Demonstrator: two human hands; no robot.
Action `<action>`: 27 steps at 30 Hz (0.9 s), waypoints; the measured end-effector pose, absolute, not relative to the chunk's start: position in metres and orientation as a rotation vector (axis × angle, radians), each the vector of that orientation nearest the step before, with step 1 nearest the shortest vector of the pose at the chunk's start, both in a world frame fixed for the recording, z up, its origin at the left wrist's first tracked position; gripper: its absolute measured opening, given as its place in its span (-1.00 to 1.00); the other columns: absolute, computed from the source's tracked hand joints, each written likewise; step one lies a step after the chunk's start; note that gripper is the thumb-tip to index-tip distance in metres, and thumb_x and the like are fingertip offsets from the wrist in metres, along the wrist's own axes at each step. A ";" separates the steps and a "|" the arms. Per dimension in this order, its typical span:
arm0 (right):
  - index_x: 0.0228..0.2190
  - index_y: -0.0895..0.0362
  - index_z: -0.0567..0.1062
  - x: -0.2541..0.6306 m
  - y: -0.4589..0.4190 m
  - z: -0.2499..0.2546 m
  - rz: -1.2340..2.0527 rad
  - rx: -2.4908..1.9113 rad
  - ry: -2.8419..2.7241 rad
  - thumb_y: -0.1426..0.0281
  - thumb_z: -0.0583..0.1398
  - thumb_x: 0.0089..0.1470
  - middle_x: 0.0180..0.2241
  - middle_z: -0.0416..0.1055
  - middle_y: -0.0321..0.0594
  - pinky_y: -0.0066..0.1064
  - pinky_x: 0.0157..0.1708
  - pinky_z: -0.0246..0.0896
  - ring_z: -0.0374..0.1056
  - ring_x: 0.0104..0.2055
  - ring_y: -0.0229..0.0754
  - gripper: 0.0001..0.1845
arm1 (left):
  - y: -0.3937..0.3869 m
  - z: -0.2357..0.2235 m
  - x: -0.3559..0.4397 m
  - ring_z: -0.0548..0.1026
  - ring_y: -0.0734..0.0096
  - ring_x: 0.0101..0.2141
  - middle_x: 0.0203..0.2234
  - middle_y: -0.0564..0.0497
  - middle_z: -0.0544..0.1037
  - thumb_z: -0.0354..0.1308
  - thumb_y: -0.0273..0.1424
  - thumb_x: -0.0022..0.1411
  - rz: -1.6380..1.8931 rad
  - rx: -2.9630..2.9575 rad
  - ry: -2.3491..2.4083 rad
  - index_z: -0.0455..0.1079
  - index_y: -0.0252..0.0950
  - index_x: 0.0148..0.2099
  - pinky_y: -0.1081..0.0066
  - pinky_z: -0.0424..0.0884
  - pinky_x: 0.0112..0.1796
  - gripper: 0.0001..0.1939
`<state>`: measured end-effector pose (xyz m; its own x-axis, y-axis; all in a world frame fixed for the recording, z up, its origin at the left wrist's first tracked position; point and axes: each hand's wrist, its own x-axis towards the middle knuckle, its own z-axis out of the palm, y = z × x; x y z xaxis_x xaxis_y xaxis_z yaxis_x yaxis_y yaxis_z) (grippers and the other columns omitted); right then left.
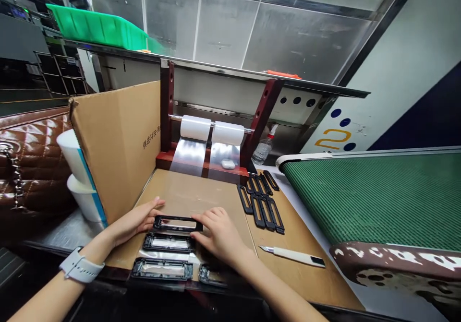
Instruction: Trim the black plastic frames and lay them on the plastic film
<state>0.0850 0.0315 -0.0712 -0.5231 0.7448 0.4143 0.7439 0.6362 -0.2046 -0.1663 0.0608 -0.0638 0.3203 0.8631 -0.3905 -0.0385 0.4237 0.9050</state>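
Note:
A black rectangular plastic frame (177, 223) with a long window lies crosswise between my hands, over clear film at the near part of the cardboard-covered bench. My left hand (139, 220) grips its left end with the fingers, the thumb raised above it. My right hand (220, 233) holds the right end between thumb and fingers. Closer to me lie a second black frame (168, 243) and a third black frame (162, 269), with film across them. Another black frame (212, 275) is partly hidden under my right forearm. Two clear film strips (189, 156) run from film rolls (195, 127) toward me.
Several black frames (266, 211) are grouped at right, near a white-handled craft knife (297, 256). A spray bottle (263, 149) stands behind them. A green conveyor belt (378, 192) borders the right side; an upright cardboard panel (118, 144) and large white rolls (84, 199) border the left.

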 end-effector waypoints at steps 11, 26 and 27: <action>-0.09 0.08 0.51 0.075 0.040 -0.078 0.002 -1.239 -2.462 0.27 0.31 0.07 -0.30 0.49 -0.21 -0.20 -0.01 0.08 0.27 -0.20 -0.11 -0.65 | 0.060 -0.066 -0.167 0.56 0.17 -0.19 0.05 -0.31 0.43 -0.05 0.04 0.25 0.761 1.014 1.083 0.01 -0.37 0.27 0.21 0.36 -0.03 -0.27; -0.13 0.08 0.50 0.158 0.009 -0.073 -0.006 -1.505 -2.033 0.40 0.20 0.14 -0.20 0.41 -0.15 -0.16 -0.02 0.13 0.29 -0.10 -0.06 -0.77 | 0.019 -0.107 -0.158 0.04 0.03 0.28 0.28 0.02 0.11 0.10 -0.03 0.18 0.572 2.114 1.252 0.11 -0.07 0.27 -0.02 -0.22 0.24 -0.34; -0.10 0.11 0.47 0.180 0.007 -0.074 -0.029 -1.586 -1.963 0.41 0.16 0.16 -0.19 0.41 -0.12 -0.13 -0.02 0.14 0.29 -0.08 -0.04 -0.75 | 0.021 -0.112 -0.160 0.04 0.02 0.28 0.29 0.01 0.07 0.07 -0.02 0.19 0.546 2.159 1.267 0.08 -0.08 0.29 -0.05 -0.22 0.23 -0.33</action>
